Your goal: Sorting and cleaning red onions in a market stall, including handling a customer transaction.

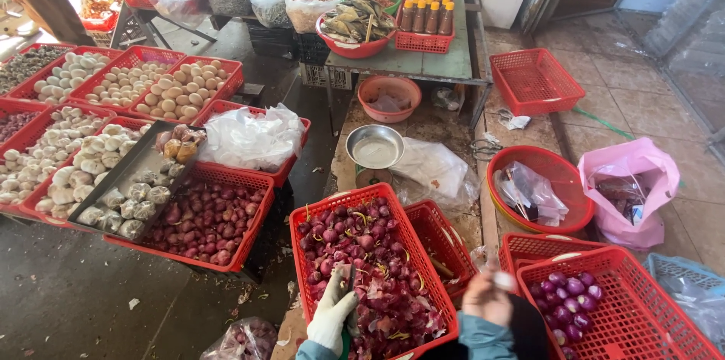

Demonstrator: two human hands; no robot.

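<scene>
Below the person's gloved left hand, a red plastic basket is brimming with unpeeled shallots and loose purple skins. That hand, in a white glove, is closing around a dark, thin tool, probably a small knife, whose tip is pointing up over the shallots. Just to the right, the bare right hand is hovering between baskets with its fingers curled around something small and pale; what it is cannot be told. Beside the right hand, a second red basket is holding a cluster of peeled, glossy shallots. Ahead of both hands, a metal scale pan is sitting on the floor, with a round red tub of plastic bags off to its right. Far to the left, garlic bulbs are filling more red trays.
</scene>
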